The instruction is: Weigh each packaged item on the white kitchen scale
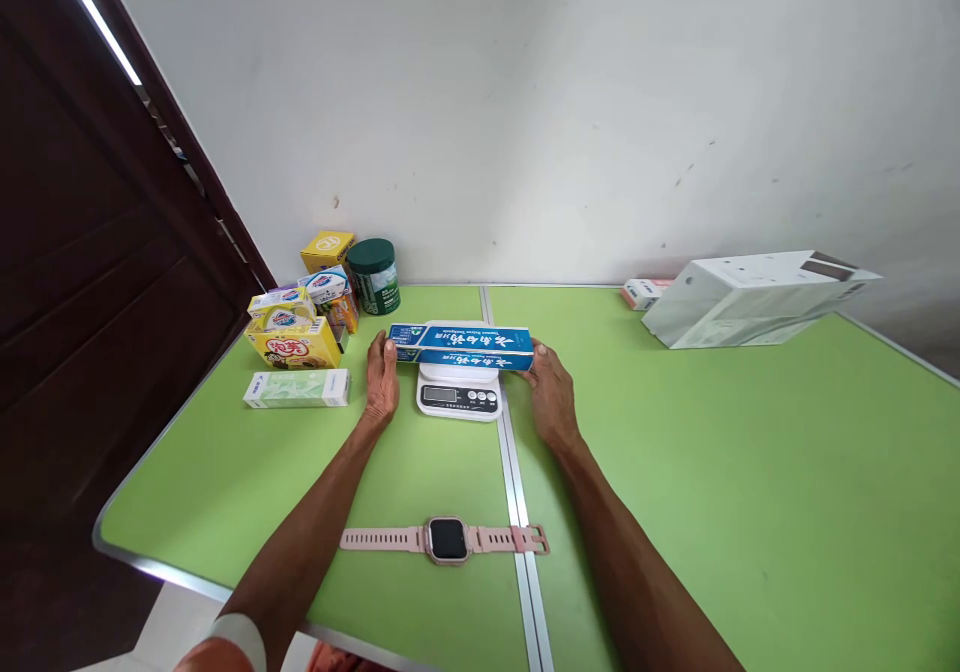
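Note:
A long blue toothpaste box lies crosswise on a small white kitchen scale at the middle of the green table. My left hand is at the box's left end, fingers straight and touching it. My right hand grips the right end with fingers curled around it. The scale's display faces me, below the box.
A pink smartwatch lies flat near the front edge. At the back left stand several small boxes, a green-lidded jar and a pale green box. A white bag and a small box lie back right.

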Motion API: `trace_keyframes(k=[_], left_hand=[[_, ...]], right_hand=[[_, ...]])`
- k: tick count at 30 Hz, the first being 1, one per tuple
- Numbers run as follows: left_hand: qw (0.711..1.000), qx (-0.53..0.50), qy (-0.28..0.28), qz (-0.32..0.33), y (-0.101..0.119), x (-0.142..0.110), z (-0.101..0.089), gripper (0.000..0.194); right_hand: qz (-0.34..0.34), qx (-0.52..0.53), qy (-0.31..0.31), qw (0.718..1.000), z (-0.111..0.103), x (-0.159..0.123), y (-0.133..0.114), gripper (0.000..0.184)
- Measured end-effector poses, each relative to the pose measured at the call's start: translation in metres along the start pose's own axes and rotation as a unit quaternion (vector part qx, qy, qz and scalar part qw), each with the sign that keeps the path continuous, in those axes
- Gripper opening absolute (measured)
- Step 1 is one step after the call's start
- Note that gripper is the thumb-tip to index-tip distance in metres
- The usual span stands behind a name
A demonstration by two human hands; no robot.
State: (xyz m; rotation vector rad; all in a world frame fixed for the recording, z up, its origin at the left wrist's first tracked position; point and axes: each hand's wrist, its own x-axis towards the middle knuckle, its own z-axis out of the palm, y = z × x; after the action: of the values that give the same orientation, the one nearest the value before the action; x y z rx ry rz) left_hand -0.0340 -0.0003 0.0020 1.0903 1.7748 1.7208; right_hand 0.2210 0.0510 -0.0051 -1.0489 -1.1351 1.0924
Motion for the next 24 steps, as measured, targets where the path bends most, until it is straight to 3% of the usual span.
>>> trace_keyframes(k=[14, 24], left_hand=[[1.0, 0.001, -0.004, -0.001, -0.0026, 0.0012, -0.0012, 0.066], [1.0, 0.014, -0.008, -0.002, 0.0027, -0.0009, -0.0018, 0.063]], right_hand=[[-0.015, -0.001, -0.009, 1.0, -0.0011, 0.0002, 0.0032, 0.063], [-0.014, -0.021, -0.004, 1.0, -0.0014, 0.0013, 0.0041, 0.066]])
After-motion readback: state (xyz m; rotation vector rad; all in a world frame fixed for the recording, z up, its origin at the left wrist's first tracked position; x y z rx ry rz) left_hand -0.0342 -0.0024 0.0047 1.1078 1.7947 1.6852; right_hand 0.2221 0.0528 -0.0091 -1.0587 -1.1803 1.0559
